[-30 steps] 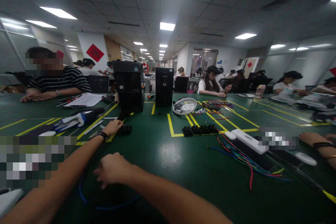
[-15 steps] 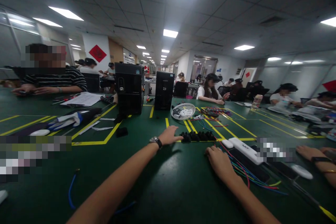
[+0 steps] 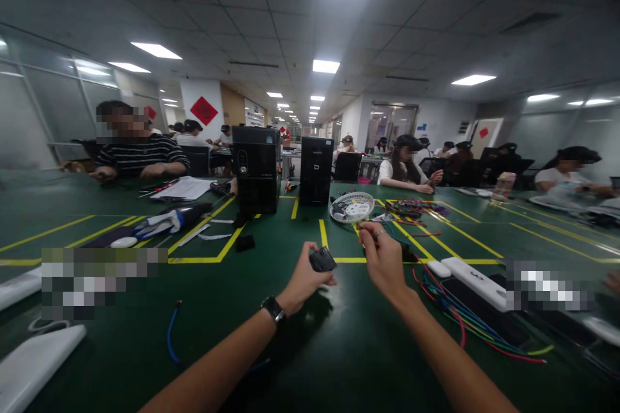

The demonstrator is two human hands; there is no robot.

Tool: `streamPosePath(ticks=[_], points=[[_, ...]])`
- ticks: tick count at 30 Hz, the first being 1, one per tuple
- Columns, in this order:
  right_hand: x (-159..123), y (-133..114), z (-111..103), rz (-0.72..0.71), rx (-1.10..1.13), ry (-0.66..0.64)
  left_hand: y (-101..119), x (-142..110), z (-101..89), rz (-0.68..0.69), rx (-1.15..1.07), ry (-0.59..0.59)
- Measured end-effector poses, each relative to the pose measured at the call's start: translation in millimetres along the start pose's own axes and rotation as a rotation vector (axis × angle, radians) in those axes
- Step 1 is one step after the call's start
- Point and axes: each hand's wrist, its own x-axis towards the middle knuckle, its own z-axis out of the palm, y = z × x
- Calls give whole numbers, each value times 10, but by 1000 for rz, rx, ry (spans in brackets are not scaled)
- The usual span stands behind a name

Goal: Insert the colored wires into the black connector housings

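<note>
My left hand, with a watch on its wrist, is closed around a small black block-shaped part and holds it above the green table. Right of it, my right hand is raised with thumb and fingers pinched together. Whatever lies in that pinch, if anything, is too small to make out. Behind my right hand a dark piece shows in part. Loose coloured wires lie beside my right forearm, and a short blue wire lies left of my left forearm.
Two black computer towers stand at the back. Nearby are a white round basket and tangled wires. A white power bank-like box lies at right. Gloves and papers lie left. Several people sit around.
My left hand has closed on a black part and lifted it nearer. My right hand has moved up and left into a pinch. The row of black parts is no longer plainly visible.
</note>
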Motion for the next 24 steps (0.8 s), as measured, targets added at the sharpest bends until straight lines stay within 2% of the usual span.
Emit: streamPosePath(ticks=[2, 4, 6, 8, 14, 20, 24], points=[[-27, -140, 201, 88, 206, -53, 64, -173, -114, -46, -63, -39], [-131, -196, 392, 217, 393, -228, 119, -254, -199, -37, -66, -48], [-282, -181, 545, 326, 473, -425, 167, -262, -245, -2, -63, -25], [-430, -133, 641, 388, 457, -521, 205, -236, -256, 20, -96, -17], [-581, -78, 685, 471, 396, -552, 240, -198, -245, -23, -223, -103], [-578, -89, 672, 411, 351, -521, 198, -196, -281, -39, -182, -128], [-606, -77, 683, 400, 304, -505, 209, -213, -247, -66, -249, -159]])
